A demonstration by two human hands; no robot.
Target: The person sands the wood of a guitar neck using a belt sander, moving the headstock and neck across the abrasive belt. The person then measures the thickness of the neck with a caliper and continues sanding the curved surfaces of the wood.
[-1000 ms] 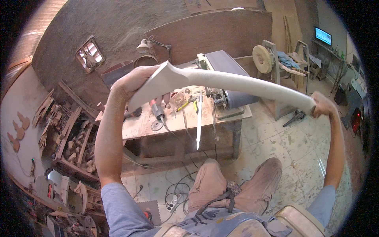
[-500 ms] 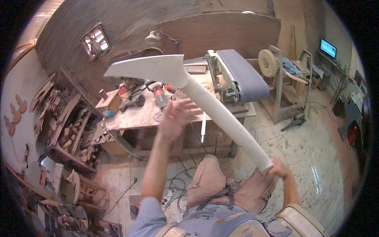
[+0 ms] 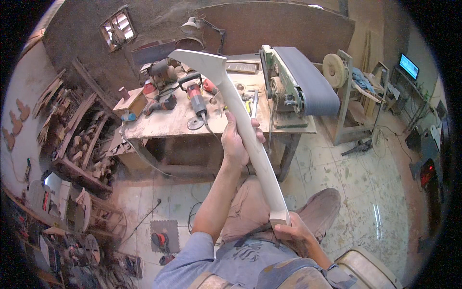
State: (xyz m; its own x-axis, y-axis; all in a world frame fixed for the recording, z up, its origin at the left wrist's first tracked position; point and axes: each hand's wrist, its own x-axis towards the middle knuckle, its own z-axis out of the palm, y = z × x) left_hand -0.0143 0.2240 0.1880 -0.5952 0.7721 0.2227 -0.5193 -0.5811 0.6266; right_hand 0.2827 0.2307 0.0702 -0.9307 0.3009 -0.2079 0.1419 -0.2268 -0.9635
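Note:
A pale wooden guitar neck (image 3: 250,139) slants across the middle, its wide pointed headstock (image 3: 204,62) at the far left and its squared heel end near my lap. About halfway along, my left hand (image 3: 237,142) wraps round the neck, thumb on the near side and fingertips showing beyond it. My right hand (image 3: 294,230) grips the heel end close to my body. Beyond the neck stands a workbench (image 3: 178,126) with power tools on it.
On the bench lie a red-grey angle grinder (image 3: 196,96), a cordless drill (image 3: 160,104) and a caliper (image 3: 255,103). A belt sander (image 3: 308,86) stands at its right end, with a buffing wheel (image 3: 333,71) on a frame further right. Racked wood offcuts (image 3: 89,154) line the left.
My left hand has come up and closed round the neck, where before it was off it and blurred. The neck has swung more upright, and my right hand moved left with the heel.

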